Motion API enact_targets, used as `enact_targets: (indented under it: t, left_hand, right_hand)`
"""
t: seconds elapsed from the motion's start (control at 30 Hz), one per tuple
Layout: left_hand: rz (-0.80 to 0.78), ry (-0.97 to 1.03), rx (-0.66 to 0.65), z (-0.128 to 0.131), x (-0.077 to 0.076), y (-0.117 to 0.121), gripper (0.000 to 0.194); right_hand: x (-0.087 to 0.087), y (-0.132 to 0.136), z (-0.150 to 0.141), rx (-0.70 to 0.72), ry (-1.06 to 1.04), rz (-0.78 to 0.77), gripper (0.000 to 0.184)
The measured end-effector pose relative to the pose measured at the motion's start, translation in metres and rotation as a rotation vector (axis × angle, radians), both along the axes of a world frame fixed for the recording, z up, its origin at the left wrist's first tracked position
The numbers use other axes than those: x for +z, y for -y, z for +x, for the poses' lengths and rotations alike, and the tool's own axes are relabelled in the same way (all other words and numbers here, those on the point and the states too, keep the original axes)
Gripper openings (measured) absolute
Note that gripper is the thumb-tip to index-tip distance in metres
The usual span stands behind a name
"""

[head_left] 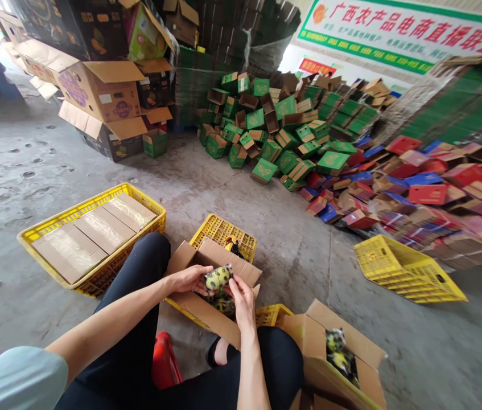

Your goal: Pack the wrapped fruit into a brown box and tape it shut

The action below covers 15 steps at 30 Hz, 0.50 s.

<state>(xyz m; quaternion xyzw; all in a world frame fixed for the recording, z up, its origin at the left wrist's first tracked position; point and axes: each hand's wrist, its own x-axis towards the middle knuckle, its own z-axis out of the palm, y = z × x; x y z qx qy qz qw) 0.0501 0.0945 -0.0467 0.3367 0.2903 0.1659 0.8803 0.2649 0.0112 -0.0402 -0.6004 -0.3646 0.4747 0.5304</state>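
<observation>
The wrapped yellow-green pack point(218, 278), gripped endwise between left hand point(190, 279) and right hand point(243, 297), lies crosswise above the open carton point(206, 314).

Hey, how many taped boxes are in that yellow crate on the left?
3, side by side in the yellow crate: left box, middle box, right box. More may be hidden underneath.

Green, red and blue cartons point(275, 128) lie heaped on the concrete floor point(304, 256) of a produce packing warehouse, where film-wrapped stacks point(449, 108) stand behind, a yellow crate point(99, 276) holds taped boxes point(102, 228), and a wall banner point(403, 34) in Chinese names Guangxi farm goods and livestream e-commerce.
</observation>
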Motion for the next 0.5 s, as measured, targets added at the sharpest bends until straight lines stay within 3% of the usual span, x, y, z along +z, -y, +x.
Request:
enact_targets:
  t: [0.1,0.23,0.5]
  left_hand:
    - [0.019,0.025,-0.025,-0.001,0.004,0.002,0.080]
    - [0.150,0.064,-0.024,-0.005,0.010,0.005,0.070]
    - [0.332,-0.023,0.066,-0.006,0.013,0.004,0.068]
  right_hand:
    - [0.003,0.001,0.000,-0.019,0.012,0.008,0.055]
    - [0.002,0.000,0.003,-0.045,0.049,-0.002,0.050]
    - [0.006,-0.002,0.000,-0.044,0.153,0.038,0.062]
